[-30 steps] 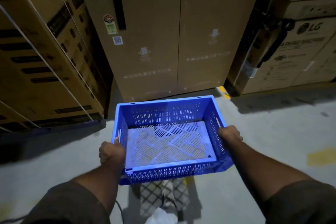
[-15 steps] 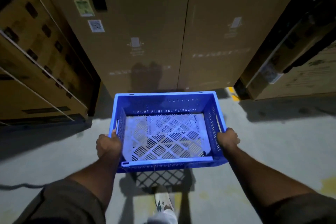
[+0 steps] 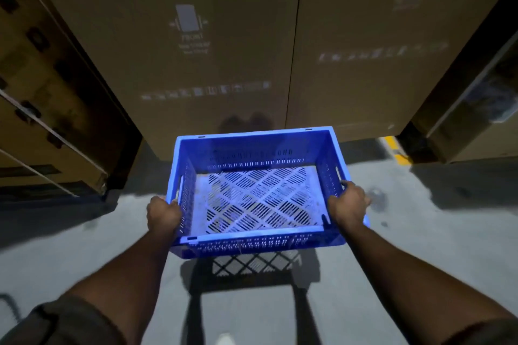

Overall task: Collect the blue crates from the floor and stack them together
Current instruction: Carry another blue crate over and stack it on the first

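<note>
In the head view, a person carries an empty blue crate (image 3: pixel 256 193) clear of the concrete floor (image 3: pixel 420 232), its latticed shadow falling on the ground just below. The left hand (image 3: pixel 164 214) has its fingers clamped round the crate's left wall near the handle slot, and the right hand (image 3: pixel 349 204) grips the right wall the same way. Tall cardboard cartons (image 3: pixel 224 45) stand close ahead, and a strapped carton (image 3: pixel 42 109) leans at the left. Judged from this view, one crate has been picked up but not yet stacked; no second crate or stack shows, so how many remain cannot be told. The fingertips are hidden behind the crate walls, the carton print is too blurred to read, and dim light swallows the corners.
</note>
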Demonstrator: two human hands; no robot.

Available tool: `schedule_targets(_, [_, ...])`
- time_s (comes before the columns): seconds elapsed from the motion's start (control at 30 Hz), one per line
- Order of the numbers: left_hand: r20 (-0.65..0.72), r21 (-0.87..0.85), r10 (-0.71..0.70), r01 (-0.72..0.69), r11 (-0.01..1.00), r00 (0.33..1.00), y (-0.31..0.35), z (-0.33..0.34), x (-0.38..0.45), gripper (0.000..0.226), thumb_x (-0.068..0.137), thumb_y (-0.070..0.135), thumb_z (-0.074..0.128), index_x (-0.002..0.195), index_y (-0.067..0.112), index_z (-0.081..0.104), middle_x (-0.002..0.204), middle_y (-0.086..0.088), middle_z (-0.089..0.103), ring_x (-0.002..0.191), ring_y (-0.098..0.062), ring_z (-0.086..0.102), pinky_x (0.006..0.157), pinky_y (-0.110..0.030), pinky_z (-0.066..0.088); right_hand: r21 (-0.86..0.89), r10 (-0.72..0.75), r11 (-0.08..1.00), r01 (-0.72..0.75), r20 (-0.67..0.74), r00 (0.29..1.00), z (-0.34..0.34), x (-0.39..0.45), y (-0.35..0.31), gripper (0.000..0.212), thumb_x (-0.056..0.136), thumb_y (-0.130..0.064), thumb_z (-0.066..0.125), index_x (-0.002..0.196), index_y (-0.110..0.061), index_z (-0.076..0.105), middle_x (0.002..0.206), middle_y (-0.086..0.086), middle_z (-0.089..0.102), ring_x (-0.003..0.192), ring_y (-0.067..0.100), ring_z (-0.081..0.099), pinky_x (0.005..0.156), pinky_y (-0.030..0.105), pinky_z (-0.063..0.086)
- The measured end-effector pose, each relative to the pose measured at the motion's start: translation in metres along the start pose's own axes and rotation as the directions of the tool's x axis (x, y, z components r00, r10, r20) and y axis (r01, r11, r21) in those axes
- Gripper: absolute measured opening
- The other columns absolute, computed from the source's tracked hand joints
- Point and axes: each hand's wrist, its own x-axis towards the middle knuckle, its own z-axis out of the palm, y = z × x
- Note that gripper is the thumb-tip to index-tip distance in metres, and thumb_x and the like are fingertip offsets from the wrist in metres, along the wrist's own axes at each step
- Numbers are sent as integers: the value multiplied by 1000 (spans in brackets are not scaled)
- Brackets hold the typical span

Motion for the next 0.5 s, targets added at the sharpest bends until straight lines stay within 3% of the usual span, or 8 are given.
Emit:
schedule_targets(0.23, [-32,-105,128,-131,986,991,-12,91,84,28,85,26,61,97,1,65,97,-25,69,91,-41,68,82,-46,57,27,-77,997,78,-50,996,100,70,29,53,75,-10,57,127,-14,58,126,17,57,121,40,46,97,34,37])
schedule_targets(0.5, [0,-98,255,-254,962,967,-15,117,106,28,81,-1,55,104,2,72,94,-21,70,90,-37,68,74,-38,49,-61,-224,974,220,-68,972,131,105,30,51,78,-9,57,128,-9,55,130,20,51,123,41,40,99,36,40])
